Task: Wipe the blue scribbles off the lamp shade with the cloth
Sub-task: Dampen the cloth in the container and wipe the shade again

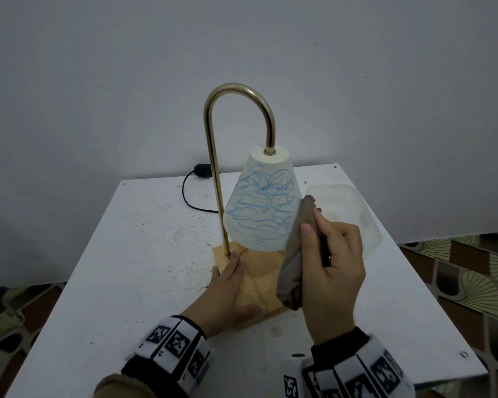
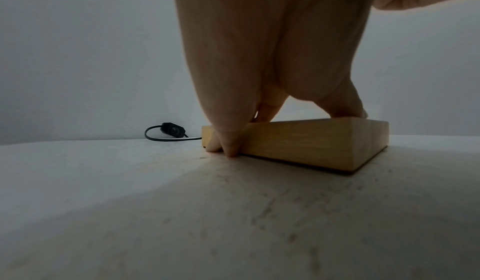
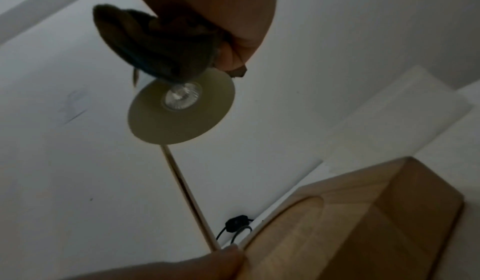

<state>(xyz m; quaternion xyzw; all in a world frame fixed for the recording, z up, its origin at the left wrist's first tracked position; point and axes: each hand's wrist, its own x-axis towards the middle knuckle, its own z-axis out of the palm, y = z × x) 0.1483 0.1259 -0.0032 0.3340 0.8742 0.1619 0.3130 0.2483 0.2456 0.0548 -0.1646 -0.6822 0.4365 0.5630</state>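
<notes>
Lamp shade [image 1: 260, 208]: white and cone-shaped. It hangs from a bent gold pole [image 1: 213, 168] above the wooden base [image 1: 259, 280]. The bulb [image 3: 182, 97] shows inside it from below.
Blue scribbles [image 1: 259, 196]: loops of blue line all over the side of the lamp shade that faces the person.
Cloth [image 1: 295, 254]: dark grey-brown and folded. Its top end touches the right side of the lamp shade, down near the rim, and the rest hangs down below the shade.
Right hand [image 1: 331, 262]: just right of the lamp shade. The thumb and fingers are curled around the cloth and hold it tight against the shade.
Left hand [image 1: 227, 294]: below the lamp shade, lying on the wooden base. The fingers [image 2: 228, 141] are straight and press on the base, with the tips going down its side to the bench [image 1: 112, 268]. It is not gripping anything.
Wooden base: a pale block that sits flat on the bench, right under the lamp shade.
Cord with switch [image 1: 197, 179]: black, on the bench behind the lamp shade, close to the wall.
Bench: white, with lots of little dark marks left of the lamp shade.
Wrist bands [image 1: 173, 343]: black and white squares on both wrists, nearer the person than the lamp shade.
</notes>
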